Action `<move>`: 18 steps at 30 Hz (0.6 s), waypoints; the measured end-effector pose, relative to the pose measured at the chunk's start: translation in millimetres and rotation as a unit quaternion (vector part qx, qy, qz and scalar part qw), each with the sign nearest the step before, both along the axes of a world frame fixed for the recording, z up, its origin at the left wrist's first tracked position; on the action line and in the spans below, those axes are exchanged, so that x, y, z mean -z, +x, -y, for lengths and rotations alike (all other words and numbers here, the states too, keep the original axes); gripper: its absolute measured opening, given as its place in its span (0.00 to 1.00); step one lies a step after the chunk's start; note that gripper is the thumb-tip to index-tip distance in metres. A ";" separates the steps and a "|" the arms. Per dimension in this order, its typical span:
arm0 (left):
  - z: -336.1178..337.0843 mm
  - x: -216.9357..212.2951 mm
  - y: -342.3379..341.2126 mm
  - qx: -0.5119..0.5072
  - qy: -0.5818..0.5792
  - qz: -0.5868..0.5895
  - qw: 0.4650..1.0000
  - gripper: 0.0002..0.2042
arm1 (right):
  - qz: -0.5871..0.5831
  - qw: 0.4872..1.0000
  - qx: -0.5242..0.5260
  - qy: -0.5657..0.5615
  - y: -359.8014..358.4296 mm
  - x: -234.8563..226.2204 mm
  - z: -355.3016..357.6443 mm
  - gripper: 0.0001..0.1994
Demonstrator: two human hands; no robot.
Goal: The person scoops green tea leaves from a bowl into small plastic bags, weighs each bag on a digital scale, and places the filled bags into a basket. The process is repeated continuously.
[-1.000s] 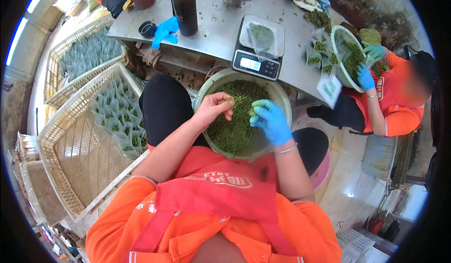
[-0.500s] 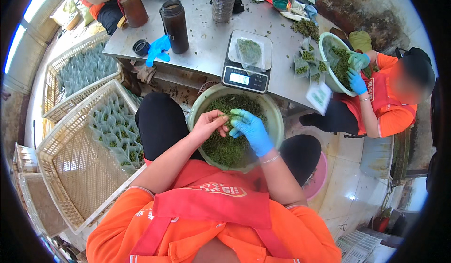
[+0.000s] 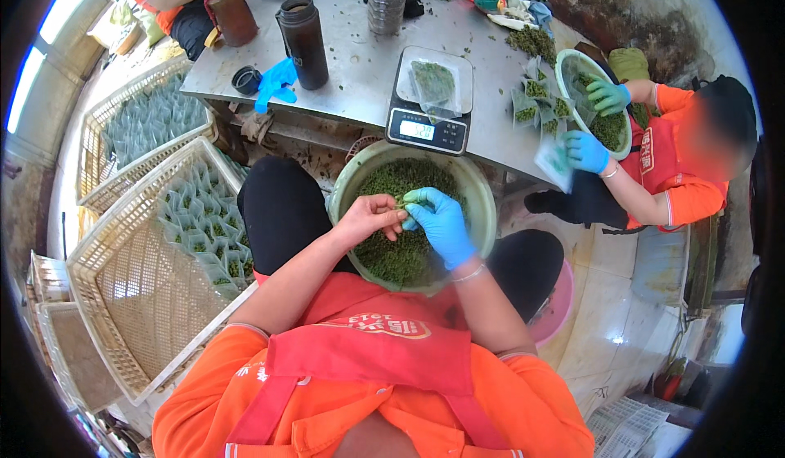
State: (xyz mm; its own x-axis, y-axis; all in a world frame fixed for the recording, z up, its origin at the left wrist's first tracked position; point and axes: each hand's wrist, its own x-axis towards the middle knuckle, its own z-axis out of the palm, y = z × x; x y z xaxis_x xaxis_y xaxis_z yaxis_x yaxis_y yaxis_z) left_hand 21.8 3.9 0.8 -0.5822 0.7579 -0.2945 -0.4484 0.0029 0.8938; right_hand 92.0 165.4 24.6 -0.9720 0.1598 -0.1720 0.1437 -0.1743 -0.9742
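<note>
The bare left hand and the right hand (smoothly blue-gloved) jointly pinch a tiny green piece above grainy green bits in a round plastic basin.

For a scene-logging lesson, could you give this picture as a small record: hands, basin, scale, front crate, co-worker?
Left hand: bare, above the basin; anything pinched is too small to tell
Right hand: blue-gloved, close to the left hand
Basin: pale green, holding small green pieces
Scale: on the metal table, bearing a clear bag with green contents
Front crate: cream, with filled bags along its right side
Co-worker: at right, gloved, at a second basin
</note>
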 end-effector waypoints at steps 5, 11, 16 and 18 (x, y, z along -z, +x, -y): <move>-0.9 3.0 -0.2 -0.015 0.019 -0.015 1.000 0.07 | -0.040 0.998 0.032 0.048 -0.6 7.4 0.3 0.07; 5.1 2.2 5.8 -0.009 0.024 0.017 1.000 0.07 | -0.029 0.992 0.124 -0.025 -1.3 -3.1 -22.2 0.06; -0.5 7.9 0.9 -0.026 0.014 0.010 1.000 0.07 | 0.014 0.978 0.128 -0.162 3.9 -12.4 -27.4 0.06; -1.3 9.8 0.8 -0.037 0.001 0.001 0.999 0.08 | 0.052 0.976 0.131 -0.164 4.4 -7.3 -29.8 0.06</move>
State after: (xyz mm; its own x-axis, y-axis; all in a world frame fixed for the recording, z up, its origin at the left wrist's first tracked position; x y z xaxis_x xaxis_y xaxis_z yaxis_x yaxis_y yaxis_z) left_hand 22.6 5.2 -9.1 -0.6362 0.7135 -0.2937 -0.4483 -0.0321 0.8933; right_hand 96.4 195.2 31.9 -0.8797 0.3199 -0.3519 0.1478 -0.5193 -0.8417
